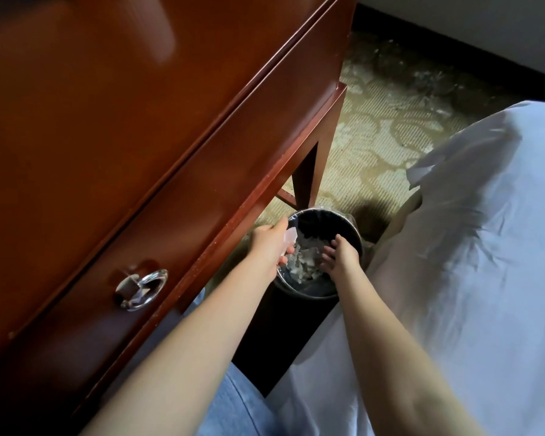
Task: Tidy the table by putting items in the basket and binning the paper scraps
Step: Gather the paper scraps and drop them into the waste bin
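A: Status at bin (331, 215)?
B: Over rim: left hand (269, 243) pinching white scrap (288, 239). Also right hand (340, 254) above paper scraps (306, 262) lying inside, fingers loose, holding nothing.
A: Release how?
B: Low, well inside rim, then open fingers. Likely to drift onto carpet (375, 146) if dropped high. Brush palms off over bin after.

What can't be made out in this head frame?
- Basket: outside the head view; the table runs off the top and left edges.
- Left hand: its back hides whether it pinches the paper scrap.
- Glass ashtray: contents blurred.
- Bin: lower wall lost in shadow.
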Motion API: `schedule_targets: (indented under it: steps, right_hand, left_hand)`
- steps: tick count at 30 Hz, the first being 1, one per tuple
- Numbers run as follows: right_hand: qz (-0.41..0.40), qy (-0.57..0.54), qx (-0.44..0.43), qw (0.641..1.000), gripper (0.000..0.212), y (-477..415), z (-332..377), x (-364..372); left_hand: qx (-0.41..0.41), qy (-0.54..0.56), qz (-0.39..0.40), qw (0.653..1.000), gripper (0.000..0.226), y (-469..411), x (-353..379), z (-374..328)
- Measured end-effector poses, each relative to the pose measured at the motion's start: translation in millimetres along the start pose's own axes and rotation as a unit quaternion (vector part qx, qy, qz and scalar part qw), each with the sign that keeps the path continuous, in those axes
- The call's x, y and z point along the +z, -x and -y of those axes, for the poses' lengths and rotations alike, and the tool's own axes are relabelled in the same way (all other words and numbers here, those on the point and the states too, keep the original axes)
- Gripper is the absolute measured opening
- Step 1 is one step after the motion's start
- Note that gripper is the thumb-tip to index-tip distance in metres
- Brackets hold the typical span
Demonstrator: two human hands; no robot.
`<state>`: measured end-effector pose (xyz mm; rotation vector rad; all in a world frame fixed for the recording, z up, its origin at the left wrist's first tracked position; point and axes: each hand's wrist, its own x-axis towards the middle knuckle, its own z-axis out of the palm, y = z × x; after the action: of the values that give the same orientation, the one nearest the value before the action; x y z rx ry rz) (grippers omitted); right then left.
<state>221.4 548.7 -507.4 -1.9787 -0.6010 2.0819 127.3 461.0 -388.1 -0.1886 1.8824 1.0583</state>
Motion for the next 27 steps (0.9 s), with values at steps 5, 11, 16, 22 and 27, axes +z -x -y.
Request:
schedule_targets:
  steps: [5,11,16,22,27]
  right_hand:
    - [0.047,-0.038,0.014,0.998,0.025,4,-8,3]
    - [0.074,-0.108,0.035,0.991,0.029,4,-14,5]
    - [0.035,-0.122,0.038,0.991,0.052,-2,-11,3]
    - [-0.023,-0.096,0.016,0.995,0.036,2,-9,1]
    - [0.023,-0.062,0.007,0.998,0.018,17,-2,0]
  left_hand:
    - [-0.044,0.010,-0.019,0.999,0.028,-19,22,12]
    - [-0.087,0.019,0.033,0.995,0.042,-33,49,15]
    - [-0.084,0.051,0.080,0.992,0.065,-30,48,5]
    - [-0.054,0.015,0.065,0.996,0.054,-30,36,3]
    - [-0.017,-0.024,0.063,0.998,0.029,-10,24,2]
